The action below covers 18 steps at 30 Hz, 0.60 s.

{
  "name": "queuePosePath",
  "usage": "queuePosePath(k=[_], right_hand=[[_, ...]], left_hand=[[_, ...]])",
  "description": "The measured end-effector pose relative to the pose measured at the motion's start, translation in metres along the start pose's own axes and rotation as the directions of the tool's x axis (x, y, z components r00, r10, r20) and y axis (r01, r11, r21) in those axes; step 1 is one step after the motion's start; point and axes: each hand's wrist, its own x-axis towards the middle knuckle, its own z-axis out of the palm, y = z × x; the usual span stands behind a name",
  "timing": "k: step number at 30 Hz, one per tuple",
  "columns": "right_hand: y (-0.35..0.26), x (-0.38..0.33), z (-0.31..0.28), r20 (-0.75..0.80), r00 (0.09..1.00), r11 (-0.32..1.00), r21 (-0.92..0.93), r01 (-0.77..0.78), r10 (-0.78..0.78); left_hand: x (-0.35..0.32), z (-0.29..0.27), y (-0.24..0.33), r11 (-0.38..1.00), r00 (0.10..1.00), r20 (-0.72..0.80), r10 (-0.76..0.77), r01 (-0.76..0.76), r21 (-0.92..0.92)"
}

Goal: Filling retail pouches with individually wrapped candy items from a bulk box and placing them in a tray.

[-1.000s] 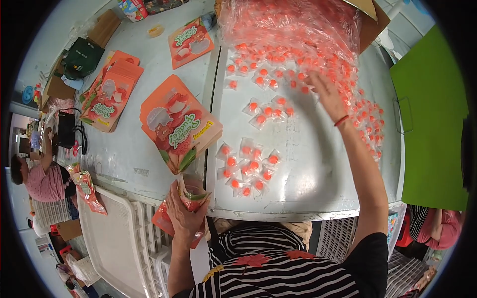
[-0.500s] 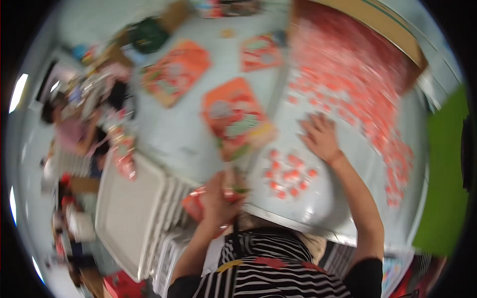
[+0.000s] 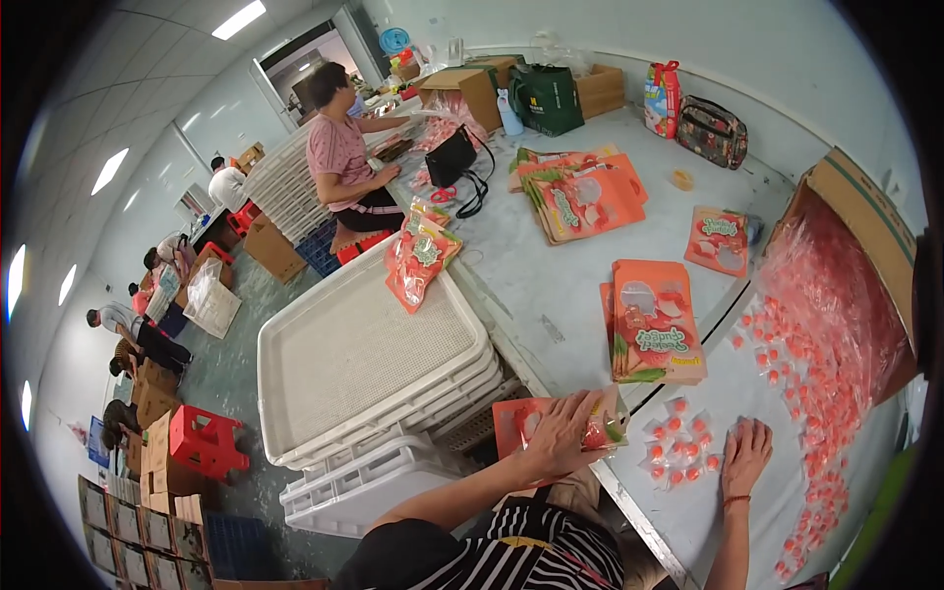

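Observation:
My left hand [image 3: 565, 438] grips an orange printed pouch [image 3: 510, 425] over the table's front edge. Its fingers wrap over the pouch, so the contents are hidden. My right hand [image 3: 747, 454] rests palm down on the pale table, fingers extended and holding nothing. Just left of it lies a small group of wrapped red-orange candies [image 3: 678, 444]. To its right, a long heap of the same candies [image 3: 816, 403] spills from a plastic-lined carton [image 3: 875, 211]. Beyond my left hand sits a stack of flat orange pouches [image 3: 657, 320].
Stacked white trays [image 3: 369, 359] stand at the left, with filled pouches [image 3: 418, 258] on the top one's far corner. More flat pouches [image 3: 585, 202] lie farther back, near a black bag [image 3: 452, 157]. A co-worker [image 3: 339, 157] sits at the table's far left. A red stool [image 3: 205, 442] stands on the floor.
The view has swung left and sharpened, bringing more of the room into sight. My left hand still grips the pouch. My right hand stays beside the small candy group.

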Motion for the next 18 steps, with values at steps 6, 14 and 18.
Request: queuePosePath(k=[6, 14, 18], right_hand=[[-0.009, -0.008, -0.005, -0.009, 0.998, 0.998, -0.031, -0.055, 0.055], [-0.006, -0.006, -0.010, -0.082, 0.997, 0.997, -0.080, -0.019, 0.013], [0.009, -0.002, -0.002, -0.067, 0.997, 0.997, -0.068, -0.044, 0.040]], left_hand=[[0.000, 0.009, 0.008, 0.998, 0.998, -0.035, 0.049, -0.050, -0.030], [0.006, 0.020, 0.031, 0.979, 0.986, -0.054, 0.156, -0.161, -0.121], [0.014, 0.037, 0.043, 0.963, 0.970, -0.074, 0.230, -0.238, -0.123]])
